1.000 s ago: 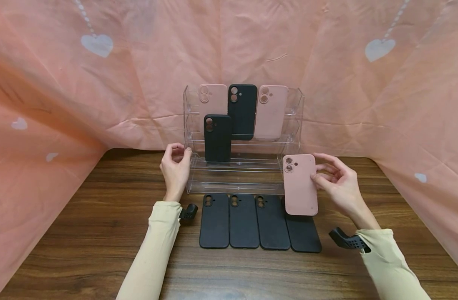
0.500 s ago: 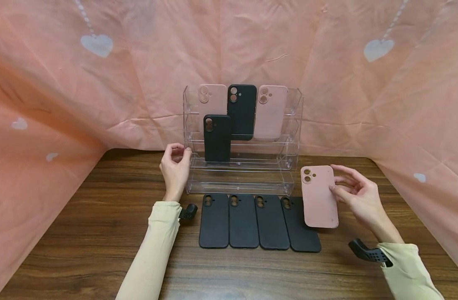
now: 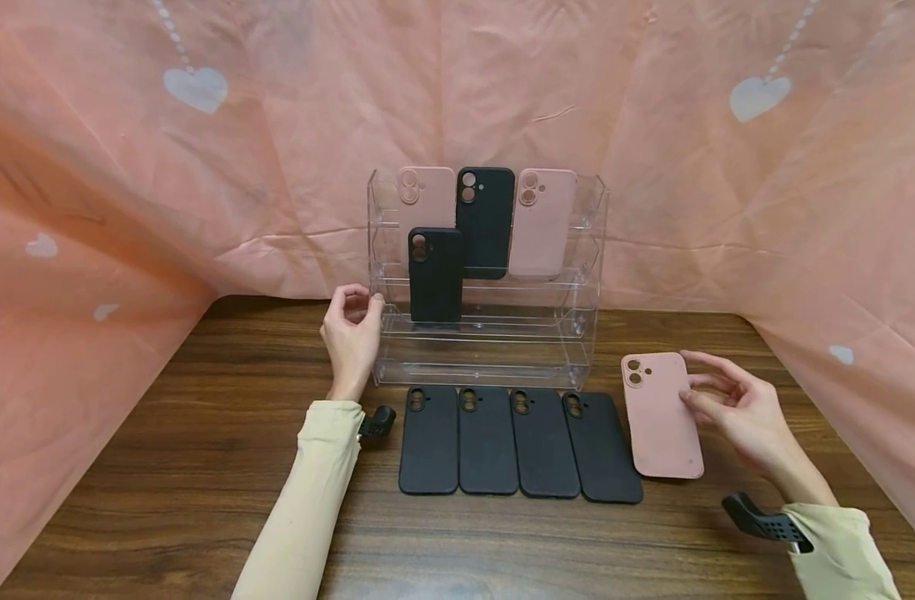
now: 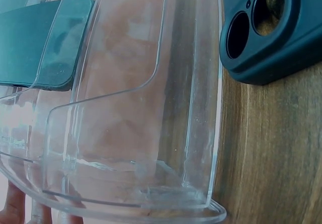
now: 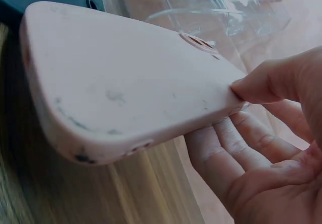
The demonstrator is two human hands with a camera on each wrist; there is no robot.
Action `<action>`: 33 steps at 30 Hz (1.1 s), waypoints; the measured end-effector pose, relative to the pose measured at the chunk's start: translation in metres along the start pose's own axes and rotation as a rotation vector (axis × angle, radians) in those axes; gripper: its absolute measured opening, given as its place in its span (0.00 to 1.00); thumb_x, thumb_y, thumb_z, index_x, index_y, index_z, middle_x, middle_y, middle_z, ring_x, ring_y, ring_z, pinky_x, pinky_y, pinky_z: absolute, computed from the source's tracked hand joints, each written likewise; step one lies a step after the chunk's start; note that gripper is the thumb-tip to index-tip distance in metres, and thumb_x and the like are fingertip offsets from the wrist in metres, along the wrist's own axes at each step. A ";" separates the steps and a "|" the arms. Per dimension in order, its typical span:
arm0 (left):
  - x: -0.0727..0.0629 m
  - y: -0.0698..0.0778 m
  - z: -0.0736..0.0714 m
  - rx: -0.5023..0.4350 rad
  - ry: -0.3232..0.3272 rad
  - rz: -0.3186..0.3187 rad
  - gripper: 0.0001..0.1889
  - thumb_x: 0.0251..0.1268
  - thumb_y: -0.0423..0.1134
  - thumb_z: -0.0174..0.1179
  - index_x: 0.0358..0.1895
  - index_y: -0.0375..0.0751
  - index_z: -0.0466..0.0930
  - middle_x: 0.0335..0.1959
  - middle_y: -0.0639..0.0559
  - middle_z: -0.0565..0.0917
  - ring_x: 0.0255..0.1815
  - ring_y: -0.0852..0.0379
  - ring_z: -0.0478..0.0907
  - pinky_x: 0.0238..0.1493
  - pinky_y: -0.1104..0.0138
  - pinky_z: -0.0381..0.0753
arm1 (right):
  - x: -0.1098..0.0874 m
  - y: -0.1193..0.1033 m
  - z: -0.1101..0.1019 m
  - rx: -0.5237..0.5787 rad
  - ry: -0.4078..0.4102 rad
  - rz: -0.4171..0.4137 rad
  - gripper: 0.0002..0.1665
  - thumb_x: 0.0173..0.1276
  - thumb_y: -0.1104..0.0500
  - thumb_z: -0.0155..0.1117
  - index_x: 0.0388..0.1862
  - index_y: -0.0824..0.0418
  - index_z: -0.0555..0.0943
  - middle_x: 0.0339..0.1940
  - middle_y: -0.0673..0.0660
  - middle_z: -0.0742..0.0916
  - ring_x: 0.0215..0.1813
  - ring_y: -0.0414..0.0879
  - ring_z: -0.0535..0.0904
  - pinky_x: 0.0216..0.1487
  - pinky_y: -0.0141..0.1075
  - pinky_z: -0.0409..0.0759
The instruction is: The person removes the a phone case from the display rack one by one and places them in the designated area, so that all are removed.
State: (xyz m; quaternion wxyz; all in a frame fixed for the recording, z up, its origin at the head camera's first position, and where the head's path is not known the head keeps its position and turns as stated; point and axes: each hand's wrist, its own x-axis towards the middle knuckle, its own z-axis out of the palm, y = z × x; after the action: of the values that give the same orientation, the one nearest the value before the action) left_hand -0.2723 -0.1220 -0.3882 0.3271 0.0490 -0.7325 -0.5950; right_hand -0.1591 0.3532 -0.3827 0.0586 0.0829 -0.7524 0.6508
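My right hand (image 3: 742,417) pinches a pink phone case (image 3: 662,417) by its right edge, thumb on the back face and fingers underneath. Dark smudges mark the lower corner of this case in the right wrist view. Beside it, on the table, lies a row of several black phone cases (image 3: 602,450). My left hand (image 3: 352,337) holds the left side of a clear acrylic display stand (image 3: 476,372), and its fingertips (image 4: 41,215) show through the plastic in the left wrist view. Upright on the stand are two pink cases (image 3: 543,225) and two black cases (image 3: 437,279).
The wooden table (image 3: 202,467) carries the stand near its back edge. Pink fabric (image 3: 315,125) with white hearts hangs behind and on both sides. A black wrist mount (image 3: 761,518) sits on the right sleeve, another (image 3: 377,422) on the left.
My right hand has moved right and toward me with the pink case, from over the rightmost black case to beside it. The left hand stays at the stand.
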 end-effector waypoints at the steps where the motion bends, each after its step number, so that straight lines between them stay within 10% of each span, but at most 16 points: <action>1: 0.000 0.000 0.000 -0.001 0.001 0.001 0.09 0.65 0.41 0.66 0.42 0.41 0.80 0.39 0.46 0.87 0.33 0.63 0.84 0.37 0.74 0.77 | -0.001 0.001 -0.002 -0.008 -0.006 0.010 0.32 0.67 0.75 0.64 0.66 0.52 0.79 0.40 0.42 0.91 0.38 0.32 0.88 0.31 0.30 0.85; 8: 0.000 0.002 0.000 -0.005 -0.005 0.001 0.09 0.65 0.41 0.66 0.42 0.41 0.80 0.39 0.45 0.86 0.36 0.51 0.86 0.37 0.74 0.76 | -0.005 0.006 -0.009 -0.190 -0.031 0.037 0.31 0.69 0.72 0.65 0.67 0.51 0.79 0.40 0.37 0.91 0.39 0.31 0.87 0.33 0.30 0.85; 22: -0.002 0.000 -0.001 0.004 -0.006 -0.002 0.09 0.65 0.41 0.66 0.42 0.41 0.80 0.40 0.45 0.87 0.33 0.64 0.82 0.38 0.73 0.76 | -0.009 0.015 -0.011 -0.420 -0.081 0.140 0.30 0.71 0.64 0.67 0.71 0.62 0.73 0.39 0.30 0.86 0.40 0.29 0.85 0.35 0.32 0.86; 33: -0.001 0.001 -0.001 -0.007 -0.003 -0.005 0.09 0.65 0.40 0.66 0.42 0.41 0.80 0.39 0.46 0.86 0.32 0.67 0.82 0.37 0.75 0.76 | -0.009 0.018 -0.004 -0.603 -0.068 0.088 0.27 0.69 0.65 0.68 0.64 0.72 0.77 0.42 0.59 0.90 0.36 0.28 0.83 0.33 0.33 0.86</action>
State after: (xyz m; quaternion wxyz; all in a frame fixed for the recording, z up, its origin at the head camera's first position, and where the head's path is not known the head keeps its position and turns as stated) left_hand -0.2707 -0.1216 -0.3875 0.3247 0.0487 -0.7308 -0.5985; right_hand -0.1539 0.3601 -0.4012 0.0268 0.0508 -0.9161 0.3967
